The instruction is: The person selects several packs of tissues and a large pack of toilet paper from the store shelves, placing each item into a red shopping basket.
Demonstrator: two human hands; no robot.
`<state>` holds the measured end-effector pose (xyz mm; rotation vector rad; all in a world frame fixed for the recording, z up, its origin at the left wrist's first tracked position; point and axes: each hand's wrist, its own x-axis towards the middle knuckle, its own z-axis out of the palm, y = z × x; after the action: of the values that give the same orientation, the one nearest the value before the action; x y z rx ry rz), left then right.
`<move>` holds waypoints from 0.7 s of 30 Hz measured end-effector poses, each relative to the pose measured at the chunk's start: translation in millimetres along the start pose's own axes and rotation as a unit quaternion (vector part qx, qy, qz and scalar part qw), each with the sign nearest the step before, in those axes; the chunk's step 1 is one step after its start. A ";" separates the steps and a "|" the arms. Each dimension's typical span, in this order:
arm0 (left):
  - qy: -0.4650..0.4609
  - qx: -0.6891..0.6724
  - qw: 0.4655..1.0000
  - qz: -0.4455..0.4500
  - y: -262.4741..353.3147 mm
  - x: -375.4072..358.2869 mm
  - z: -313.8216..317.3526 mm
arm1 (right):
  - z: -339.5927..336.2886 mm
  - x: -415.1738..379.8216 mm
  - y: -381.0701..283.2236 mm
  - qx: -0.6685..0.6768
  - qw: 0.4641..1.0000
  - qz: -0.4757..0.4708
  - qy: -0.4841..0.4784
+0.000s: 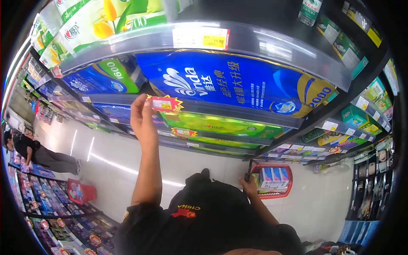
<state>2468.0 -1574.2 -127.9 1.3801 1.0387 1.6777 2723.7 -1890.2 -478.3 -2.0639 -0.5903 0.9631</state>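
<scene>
One long run of dark shelving [293, 121] fills the shopper's front, sweeping from ten to two o'clock as I watch. Another person [46, 157] is well off at ten o'clock, by the shelves opposite. The shopper's red basket [290, 180], loaded with blue-and-white boxes [274, 177], sits on the floor at one o'clock; a second red basket [87, 192] lies off at ten. Straight up at twelve, the blue Vinda 2000 pack [255, 87] fills its shelf, a green pack [225, 124] below it, and a clear water bottle [309, 12] stands higher at one.

Then the hands. The right hand [250, 185] is wrapped round the basket's black handle [247, 177], fingers curled in. The left hand [143, 119] is raised at eleven, fingers close together, tips at the near end of the red-and-yellow starburst price tag [165, 103] on the shelf edge; I can't tell whether they pinch it or merely touch.

I'd keep that touch light, fingertips at the border so the print stays uncovered, steady the wrist, and hold the basket still with the other hand.
</scene>
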 end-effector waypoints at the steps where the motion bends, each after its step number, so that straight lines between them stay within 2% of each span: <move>1: 0.006 0.000 1.000 -0.001 -0.1 7.0 0.2 | 3.6 3.9 9.3 0.006 1.000 -0.006 -0.003; 6: 0.023 -0.028 0.999 0.019 -3.0 41.7 12.5 | -2.0 4.8 19.0 -0.059 0.998 0.031 0.001; 7: 0.006 -0.069 0.998 0.000 -3.8 49.0 12.2 | -8.0 -9.2 -8.0 -0.061 0.998 0.021 -0.006; 10: -0.006 -0.082 0.996 0.019 3.5 65.6 21.8 | -2.0 -7.4 7.3 0.032 0.996 0.078 -0.024; 13: -0.027 -0.061 0.997 0.040 0.1 80.4 27.9 | -0.3 -14.3 -0.5 -0.078 0.995 0.023 0.049; 16: -0.035 -0.086 0.995 0.026 -1.5 91.5 34.3 | -11.2 8.0 15.3 -0.039 0.997 -0.047 0.044; 17: -0.047 -0.096 0.994 0.028 -1.4 94.9 35.2 | -21.6 11.4 -4.8 -0.001 0.997 -0.058 0.049; 18: -0.046 -0.096 0.994 0.031 -3.7 98.4 35.8 | -26.3 14.7 -29.6 0.020 0.985 -0.116 0.125; 19: -0.046 -0.096 0.994 0.035 -6.3 102.4 36.4 | -36.9 5.7 -86.1 0.070 0.982 -0.073 0.159; 21: -0.052 -0.088 0.994 0.042 -12.4 111.4 36.2 | -67.7 43.7 -92.8 0.105 0.962 -0.147 0.202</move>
<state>2485.1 -1463.9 -90.1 1.3963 0.7653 1.6948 2796.0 -1836.0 -394.9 -1.8435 -0.5301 0.3962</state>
